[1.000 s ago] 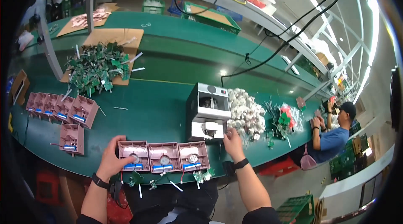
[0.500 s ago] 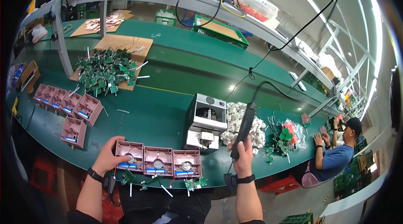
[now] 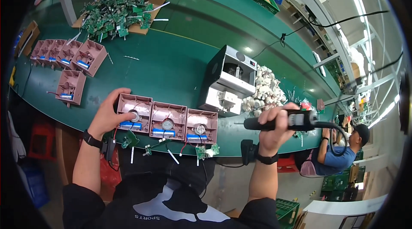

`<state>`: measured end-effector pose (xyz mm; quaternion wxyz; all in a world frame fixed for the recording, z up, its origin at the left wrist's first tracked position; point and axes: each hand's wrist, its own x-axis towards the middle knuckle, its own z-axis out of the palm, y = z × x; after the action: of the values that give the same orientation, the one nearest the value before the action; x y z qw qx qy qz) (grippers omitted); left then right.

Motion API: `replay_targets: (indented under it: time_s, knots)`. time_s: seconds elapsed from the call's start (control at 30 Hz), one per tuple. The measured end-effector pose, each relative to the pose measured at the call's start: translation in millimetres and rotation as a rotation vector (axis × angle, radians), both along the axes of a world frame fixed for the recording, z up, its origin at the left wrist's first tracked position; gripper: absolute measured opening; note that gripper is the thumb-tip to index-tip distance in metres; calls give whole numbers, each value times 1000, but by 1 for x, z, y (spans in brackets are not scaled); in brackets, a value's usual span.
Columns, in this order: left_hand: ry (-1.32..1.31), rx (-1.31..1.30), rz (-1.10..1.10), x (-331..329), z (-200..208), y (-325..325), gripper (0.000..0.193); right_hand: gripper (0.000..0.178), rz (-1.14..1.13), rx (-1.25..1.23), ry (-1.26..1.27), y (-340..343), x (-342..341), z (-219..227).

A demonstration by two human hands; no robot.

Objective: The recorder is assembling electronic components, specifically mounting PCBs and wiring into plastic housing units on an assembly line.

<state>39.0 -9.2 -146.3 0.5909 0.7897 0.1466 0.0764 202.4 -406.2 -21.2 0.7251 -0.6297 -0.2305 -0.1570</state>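
Observation:
Three pink plastic housings stand in a row at the table's near edge: a left one, a middle one and a right one. Each holds a blue cylindrical battery and a round metal disc. My left hand grips the left housing's outer side, its thumb reaching inside against the disc. Small green circuit boards hang on wires along the front. My right hand is wrapped around a black corded electric screwdriver, held nearly level, its thin bit pointing left, apart from the housings.
A grey-and-black machine stands behind the right housing, beside a pile of white parts. More pink housings stand at left. A heap of circuit boards lies on cardboard. Another person sits at the right.
The screwdriver has swung from upright to nearly level, and my right hand has moved rightward. My left hand keeps its hold on the left housing. The whole view has shifted downward and tilted.

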Motion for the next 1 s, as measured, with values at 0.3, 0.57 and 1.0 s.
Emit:
replay_targets:
  time_s: [0.3,0.57,1.0]
  knots:
    - [-4,110,-39,-8,-1,2,77,15,68,39,-58,54,24,17]
    - [-15,203,-29,-4,4,2,77,20,151,113,106,50,-21,15]
    - [28,109,-46,-4,3,2,75,26,216,55,78,53,-40,-41]
